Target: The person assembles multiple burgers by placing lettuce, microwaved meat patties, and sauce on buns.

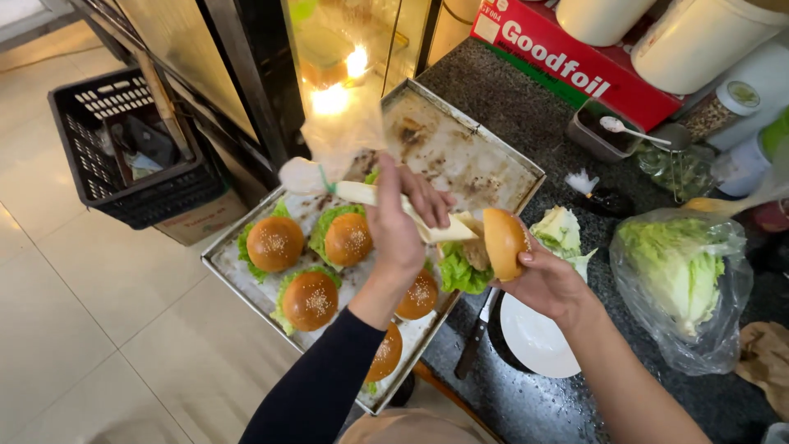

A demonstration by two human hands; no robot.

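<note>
I am standing over a dark, speckled stone surface (526, 115) in a small kitchen, with pale glossy floor tiles (74, 288) stretching off to my left. A black plastic crate (123, 156) is sitting on that floor beside a glass-fronted cabinet (246, 74) that is throwing back warm light.

A dented, grease-stained metal tray (460, 148) is lying on the surface and jutting past its edge. Round, shiny sesame buns (275, 243) are resting on it, each with frilly green lettuce poking out underneath.

My left hand (403, 226), in a dark sleeve, is squeezing a soft, clear piping bag (345, 164), fingers clamped round its narrow end. The pale tip is pointing into the open burger (485, 247) that my right hand (546, 279) is holding above the tray's near corner. Those fingers are gripping the burger from below, the smooth brown top bun tilted open, with crinkled lettuce and a pale filling showing inside.

Just under my right hand, a plain white plate (534, 341) is sitting on the surface beside a dark-handled knife (475, 337). To the right, a head of pale green lettuce (674, 271) is lying in a crumpled clear plastic bag. At the back, a long red cardboard box (575, 66) is lying near white tubs (699, 37).
</note>
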